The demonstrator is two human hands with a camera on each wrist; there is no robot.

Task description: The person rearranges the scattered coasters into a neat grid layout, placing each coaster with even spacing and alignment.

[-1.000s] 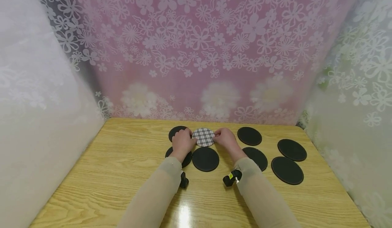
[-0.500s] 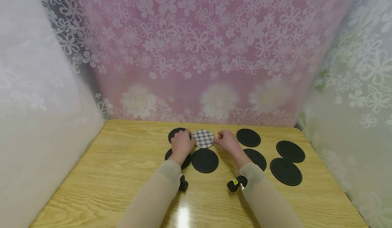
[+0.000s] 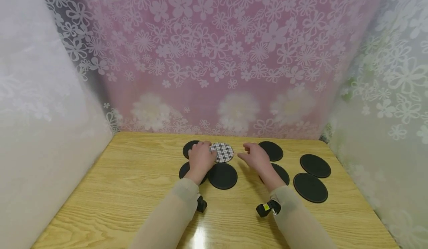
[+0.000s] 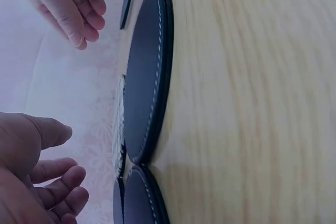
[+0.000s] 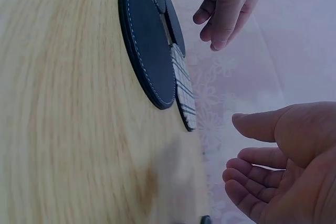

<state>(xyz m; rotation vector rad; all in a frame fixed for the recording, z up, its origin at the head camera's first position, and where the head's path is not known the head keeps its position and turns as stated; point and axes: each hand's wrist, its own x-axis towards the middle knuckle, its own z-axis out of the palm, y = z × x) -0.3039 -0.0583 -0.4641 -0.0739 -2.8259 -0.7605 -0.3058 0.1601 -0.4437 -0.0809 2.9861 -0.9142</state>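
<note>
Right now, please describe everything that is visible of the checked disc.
The checked disc is thin and round, white with crossing black lines; its surface looks like cloth. The wrist views show a dark edge under the checks. It lies flat on the wooden table, beyond a black disc; whether the two touch is hard to tell. In the head view, the left hand hides its left side, but the wrist views show neither this hand nor the right hand touching it.
</note>
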